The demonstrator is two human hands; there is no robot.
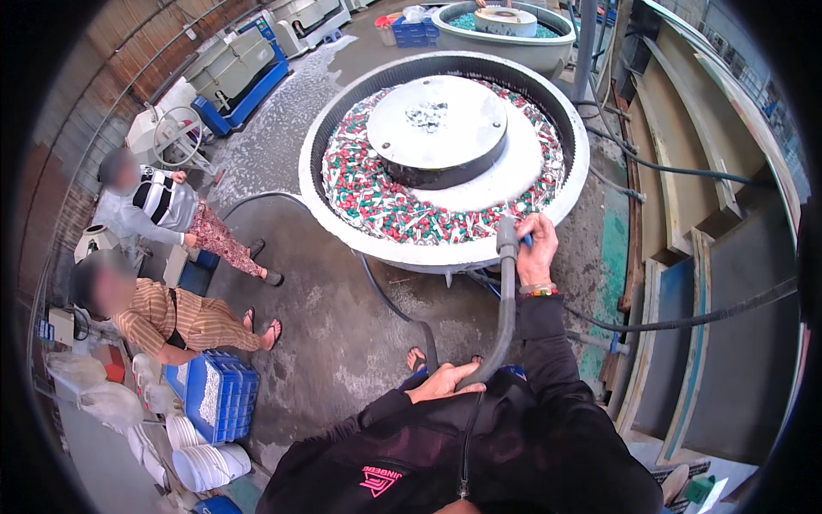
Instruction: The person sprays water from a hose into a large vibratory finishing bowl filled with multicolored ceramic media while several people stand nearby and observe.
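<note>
My right hand (pixel 536 243) is closed at the grey valve fitting (pixel 507 238) on the hose's end, with a blue lever (pixel 527 241) by its fingers. The fitting is over the near rim of a large round vibratory tub (pixel 387 248). Lower down, close to my jacket, my left hand (pixel 440 384) wraps round the thick grey hose (pixel 503 330). Red, green and white pieces (pixel 364 193) fill the tub's ring-shaped channel. White foam (pixel 518 163) lies over part of them. In the middle stands a round hub with a flat lid (pixel 437 116).
Two people, one in a striped top (pixel 158 321) and one in a grey top (pixel 154 206), are at the left by a blue crate (pixel 231 398) and white buckets (pixel 210 465). Another tub (pixel 552 53) stands behind. Hoses (pixel 685 324) and leaning panels (pixel 728 377) are at the right.
</note>
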